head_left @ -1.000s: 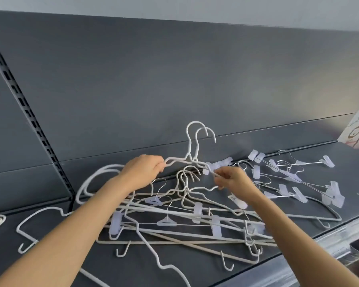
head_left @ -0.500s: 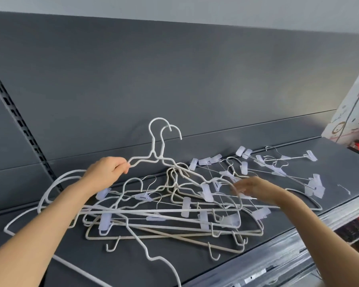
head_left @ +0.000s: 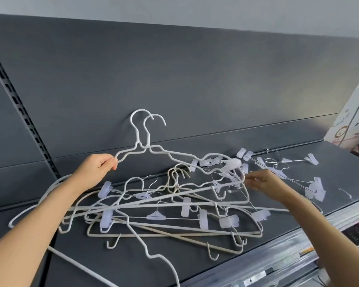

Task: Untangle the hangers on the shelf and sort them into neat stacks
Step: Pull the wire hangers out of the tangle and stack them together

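My left hand (head_left: 101, 167) grips the shoulder end of a pair of white hangers (head_left: 141, 149), fingers curled round the wire, and holds them tilted up off the dark grey shelf (head_left: 340, 166). Their two hooks stand side by side against the grey back panel (head_left: 195, 90). The far shoulders of the pair run down to the right into a knot of translucent clips and thin wire.

My right hand (head_left: 263, 182) reaches into that knot from the right, well apart from the left, with its fingers stretched toward the wires. It is blurred, and I cannot tell whether the fingertips pinch a wire or only touch it.

Below and between my forearms, the tangled pile of hangers (head_left: 186, 208) lies flat on the shelf: white and cream wire frames crossed over one another, with clip hangers threaded among them and several hooks pointing toward the front edge.

A looser cluster of clip hangers (head_left: 317, 189) lies on the shelf further right. More white hangers (head_left: 39, 195) lie at the left, partly hidden by my left forearm. A slotted upright (head_left: 19, 104) runs up the panel at the left, and a printed carton (head_left: 350, 121) stands at the right edge.
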A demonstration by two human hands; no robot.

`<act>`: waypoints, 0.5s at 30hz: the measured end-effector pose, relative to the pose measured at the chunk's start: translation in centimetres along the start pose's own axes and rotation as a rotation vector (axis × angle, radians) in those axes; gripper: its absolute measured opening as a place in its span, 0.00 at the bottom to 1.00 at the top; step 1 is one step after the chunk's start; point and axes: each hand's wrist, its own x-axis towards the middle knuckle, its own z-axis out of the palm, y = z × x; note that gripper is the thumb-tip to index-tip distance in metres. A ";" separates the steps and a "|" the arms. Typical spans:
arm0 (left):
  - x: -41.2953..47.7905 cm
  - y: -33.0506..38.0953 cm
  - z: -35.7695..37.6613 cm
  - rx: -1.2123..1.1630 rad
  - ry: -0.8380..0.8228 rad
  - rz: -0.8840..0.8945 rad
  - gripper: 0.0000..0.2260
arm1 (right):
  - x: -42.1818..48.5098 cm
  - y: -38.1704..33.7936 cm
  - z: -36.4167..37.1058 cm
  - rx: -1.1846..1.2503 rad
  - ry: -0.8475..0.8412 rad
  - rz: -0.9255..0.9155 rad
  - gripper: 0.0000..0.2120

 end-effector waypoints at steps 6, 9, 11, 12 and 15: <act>0.0 0.5 0.4 0.029 -0.018 -0.015 0.17 | 0.3 -1.3 1.5 -0.158 -0.086 -0.116 0.08; 0.0 1.5 0.4 0.056 -0.012 -0.003 0.16 | 0.8 -2.1 1.5 -0.282 -0.223 -0.073 0.05; 0.0 2.1 0.2 0.049 -0.002 0.001 0.17 | 0.9 -2.3 1.4 -0.415 -0.303 -0.031 0.08; 0.0 2.3 0.1 0.044 -0.004 0.008 0.17 | 0.9 -2.5 1.3 -0.489 -0.341 -0.008 0.08; -0.2 3.1 -0.1 0.021 -0.016 0.037 0.16 | 0.7 -2.7 0.9 -0.661 -0.413 0.046 0.16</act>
